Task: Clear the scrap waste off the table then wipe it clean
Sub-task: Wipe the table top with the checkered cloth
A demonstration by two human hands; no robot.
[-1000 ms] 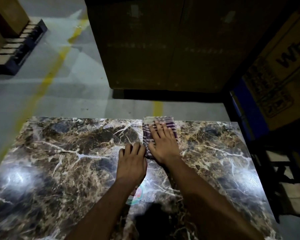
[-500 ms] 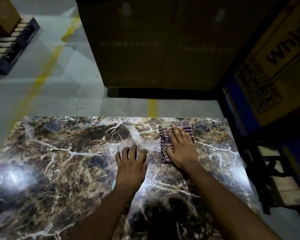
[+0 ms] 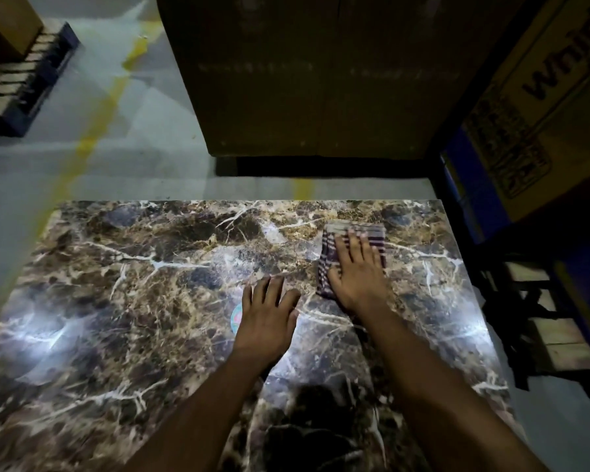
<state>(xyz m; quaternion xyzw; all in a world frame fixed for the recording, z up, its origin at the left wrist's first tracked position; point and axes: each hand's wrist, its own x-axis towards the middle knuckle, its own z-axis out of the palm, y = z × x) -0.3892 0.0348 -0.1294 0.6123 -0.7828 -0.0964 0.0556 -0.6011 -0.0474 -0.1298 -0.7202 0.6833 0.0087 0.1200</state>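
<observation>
Right hand [image 3: 355, 274] (flat) presses cloth [image 3: 375, 233] — on table [image 3: 133, 267].

Right hand [image 3: 356, 274] lies flat on the striped folded cloth [image 3: 351, 253] near the far right corner of the marble-pattern tabletop [image 3: 116, 301]; left hand [image 3: 268, 318] flat just left, nearer me.

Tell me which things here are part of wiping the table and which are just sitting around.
Part of the job:
- striped cloth, pressed flat under the right hand
- marble-pattern table
- left hand, resting flat on the table

Just lying about:
- big cardboard boxes beyond the table
- printed carton on the right
- pallet on the floor, far left
- round sticker on the tabletop
</observation>
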